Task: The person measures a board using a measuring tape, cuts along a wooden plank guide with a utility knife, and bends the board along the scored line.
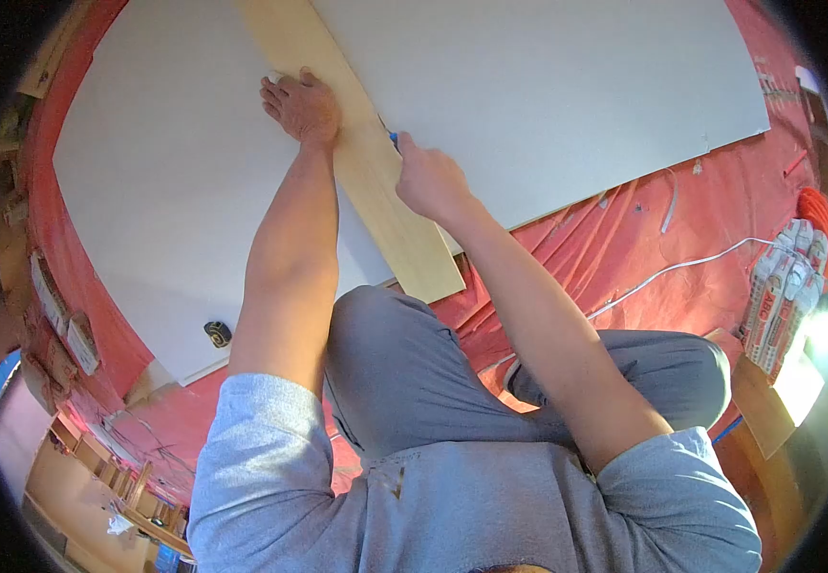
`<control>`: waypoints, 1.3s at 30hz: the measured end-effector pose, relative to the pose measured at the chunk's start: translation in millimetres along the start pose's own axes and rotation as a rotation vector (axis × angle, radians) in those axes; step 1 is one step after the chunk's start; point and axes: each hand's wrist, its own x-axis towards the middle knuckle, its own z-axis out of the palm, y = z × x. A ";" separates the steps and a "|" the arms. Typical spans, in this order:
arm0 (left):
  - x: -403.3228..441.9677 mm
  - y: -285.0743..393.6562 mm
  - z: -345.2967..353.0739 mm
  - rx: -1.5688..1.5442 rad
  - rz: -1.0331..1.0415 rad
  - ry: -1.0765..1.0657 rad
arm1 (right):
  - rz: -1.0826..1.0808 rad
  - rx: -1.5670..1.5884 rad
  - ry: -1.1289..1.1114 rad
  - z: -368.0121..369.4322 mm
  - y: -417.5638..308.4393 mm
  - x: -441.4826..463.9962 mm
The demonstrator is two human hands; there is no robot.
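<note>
A long pale wooden board [399,229] lies at a slant across a large white sheet [175,191] that looks like plasterboard. My left hand [301,105] rests on the board's left edge, palm down with fingers spread, partly over the white surface; a small white bit shows by its fingertips. Closed around a blue-handled utility knife [394,139] is my right hand [433,181], along the board's right edge. The knife's tip sits at the line between board and sheet; most of its handle is hidden in my fist.
A black and yellow tape measure [217,333] lies on the sheet at lower left. Red plastic covering [605,229] spreads beneath. A white cable [681,275] runs right toward stacked printed packages [782,296] and an orange coil [820,224]. My bent legs are close to the sheet's edge.
</note>
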 end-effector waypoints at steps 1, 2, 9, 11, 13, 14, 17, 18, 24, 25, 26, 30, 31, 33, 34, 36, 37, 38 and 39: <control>-0.6 -0.1 0.0 -0.001 -0.004 0.002 | 0.018 -0.003 -0.010 3.2 4.0 -9.2; -2.1 0.4 -0.4 -0.017 -0.001 0.016 | 0.016 -0.006 -0.010 6.0 7.8 -15.7; -2.5 -0.8 2.7 0.035 0.012 0.015 | 0.008 -0.015 0.012 24.7 27.5 -59.3; -1.2 -0.1 3.0 0.032 0.001 0.008 | 0.032 -0.024 -0.001 31.0 36.6 -71.4; -0.2 0.4 3.5 0.032 -0.002 0.005 | 0.024 -0.014 0.010 36.9 42.5 -78.8; -0.3 0.2 3.3 0.017 0.006 0.013 | 0.026 -0.011 0.010 39.7 45.0 -83.2; -1.2 -1.7 3.0 0.003 0.022 0.031 | 0.027 -0.004 0.001 47.6 54.8 -100.8; -2.3 -1.9 3.0 0.002 0.030 0.045 | 0.036 -0.007 0.002 50.2 58.0 -107.1; -3.2 -5.5 4.7 -0.045 0.053 0.050 | 0.050 -0.042 -0.012 65.1 75.0 -144.6; -3.4 -4.1 4.2 -0.046 0.054 0.039 | 0.045 -0.039 -0.017 66.6 76.9 -152.2; -0.4 -2.7 5.2 -0.011 0.036 0.033 | 0.050 -0.041 -0.016 69.3 79.6 -158.1; 1.3 -4.1 8.0 0.043 0.014 0.017 | 0.085 -0.067 -0.028 68.6 81.7 -178.7; 1.8 -3.7 9.9 0.035 0.016 0.010 | 0.101 -0.090 -0.076 65.1 80.6 -181.9; 1.9 -6.5 14.5 0.002 0.008 0.069 | 0.113 -0.106 -0.082 67.6 82.7 -189.2; 3.4 -8.2 16.6 0.000 0.006 0.068 | 0.115 -0.116 -0.087 69.2 83.5 -191.8; 4.5 -7.2 15.4 0.051 0.000 0.036 | 0.123 -0.117 -0.103 66.1 80.6 -200.5; 6.6 -5.8 14.8 0.048 0.008 0.033 | 0.129 -0.117 -0.114 64.4 80.3 -202.2; 5.5 -5.8 12.5 0.046 0.008 0.024 | 0.138 -0.112 -0.111 64.4 82.1 -203.7; 2.2 -6.2 11.3 0.045 0.003 0.013 | 0.146 -0.108 -0.153 64.3 85.1 -205.9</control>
